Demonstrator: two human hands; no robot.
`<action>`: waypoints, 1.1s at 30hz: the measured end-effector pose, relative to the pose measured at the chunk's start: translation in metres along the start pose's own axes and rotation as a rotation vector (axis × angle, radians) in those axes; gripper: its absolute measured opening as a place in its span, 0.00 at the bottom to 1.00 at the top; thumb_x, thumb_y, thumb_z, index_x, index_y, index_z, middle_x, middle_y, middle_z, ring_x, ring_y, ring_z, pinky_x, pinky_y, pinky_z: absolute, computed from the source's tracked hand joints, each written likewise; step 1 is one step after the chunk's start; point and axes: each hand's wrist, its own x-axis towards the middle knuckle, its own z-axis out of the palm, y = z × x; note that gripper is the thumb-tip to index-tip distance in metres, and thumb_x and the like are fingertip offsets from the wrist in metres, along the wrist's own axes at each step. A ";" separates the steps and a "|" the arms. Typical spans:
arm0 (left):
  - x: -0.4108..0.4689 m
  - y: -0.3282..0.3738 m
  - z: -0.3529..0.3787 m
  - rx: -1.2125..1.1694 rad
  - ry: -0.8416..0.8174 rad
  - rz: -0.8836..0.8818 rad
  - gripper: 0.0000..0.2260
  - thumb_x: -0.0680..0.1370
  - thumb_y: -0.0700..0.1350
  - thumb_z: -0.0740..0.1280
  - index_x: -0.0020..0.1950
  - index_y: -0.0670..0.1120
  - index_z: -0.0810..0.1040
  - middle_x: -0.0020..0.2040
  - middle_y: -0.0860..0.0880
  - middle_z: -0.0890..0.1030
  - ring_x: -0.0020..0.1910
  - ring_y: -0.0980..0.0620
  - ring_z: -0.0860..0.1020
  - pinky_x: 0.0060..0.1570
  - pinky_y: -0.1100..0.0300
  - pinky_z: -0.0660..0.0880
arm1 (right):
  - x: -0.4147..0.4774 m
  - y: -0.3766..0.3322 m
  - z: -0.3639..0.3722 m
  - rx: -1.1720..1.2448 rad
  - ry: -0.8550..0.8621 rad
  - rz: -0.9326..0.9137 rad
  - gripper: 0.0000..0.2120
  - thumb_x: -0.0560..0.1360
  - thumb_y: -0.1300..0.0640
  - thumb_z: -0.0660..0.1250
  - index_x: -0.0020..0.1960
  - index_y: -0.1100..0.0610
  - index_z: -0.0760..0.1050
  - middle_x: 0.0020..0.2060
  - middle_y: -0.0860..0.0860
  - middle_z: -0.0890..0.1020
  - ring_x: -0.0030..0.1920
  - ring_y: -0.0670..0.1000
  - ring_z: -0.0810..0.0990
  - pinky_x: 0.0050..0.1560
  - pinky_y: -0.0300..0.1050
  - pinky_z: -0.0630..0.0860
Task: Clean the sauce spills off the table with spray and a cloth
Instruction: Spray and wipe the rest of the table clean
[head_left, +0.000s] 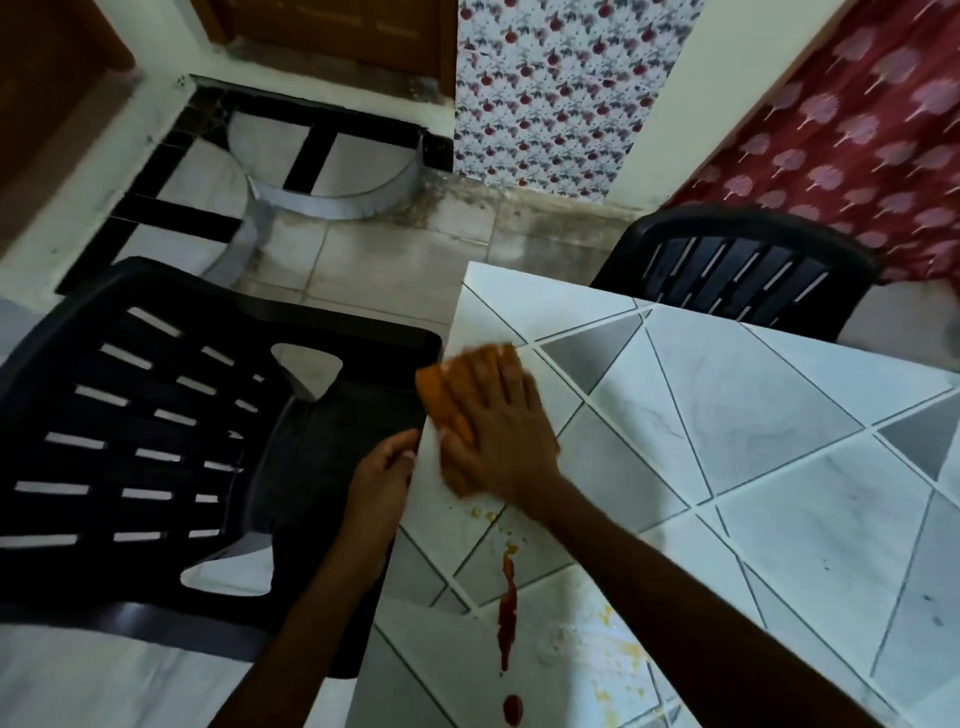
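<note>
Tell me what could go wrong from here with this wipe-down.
1. The cloth under the right hand overhangs the table edge; sauce may get pushed off onto the black chair.
2. The right forearm passes close beside the red sauce streak and could drag through it.

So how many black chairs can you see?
2. One chair stands left of the table, beside the left hand; the other chair sits at the far edge by the red curtain. More may be out of view.

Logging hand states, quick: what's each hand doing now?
Left hand: fingers curled at the table edge; grip unclear.
Right hand: open, pressing flat on the cloth.
</note>
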 end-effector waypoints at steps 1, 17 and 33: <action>-0.001 0.002 -0.001 -0.045 0.012 -0.019 0.12 0.82 0.40 0.61 0.62 0.49 0.79 0.57 0.49 0.82 0.54 0.52 0.81 0.50 0.59 0.78 | -0.029 0.001 0.000 0.013 -0.036 -0.083 0.35 0.79 0.36 0.53 0.82 0.45 0.47 0.82 0.52 0.46 0.81 0.60 0.39 0.78 0.64 0.47; -0.023 0.010 -0.002 -0.314 0.009 -0.122 0.16 0.84 0.46 0.57 0.70 0.44 0.71 0.62 0.45 0.79 0.52 0.52 0.80 0.48 0.63 0.80 | -0.103 -0.027 0.009 0.006 -0.090 -0.192 0.34 0.80 0.37 0.53 0.82 0.45 0.47 0.82 0.52 0.47 0.81 0.59 0.40 0.79 0.64 0.46; -0.044 0.011 0.020 0.340 0.130 0.371 0.19 0.83 0.48 0.62 0.73 0.44 0.71 0.67 0.51 0.72 0.66 0.53 0.70 0.65 0.60 0.65 | -0.159 -0.017 0.008 -0.004 0.008 -0.044 0.32 0.81 0.40 0.54 0.82 0.46 0.50 0.81 0.53 0.53 0.81 0.62 0.44 0.76 0.70 0.51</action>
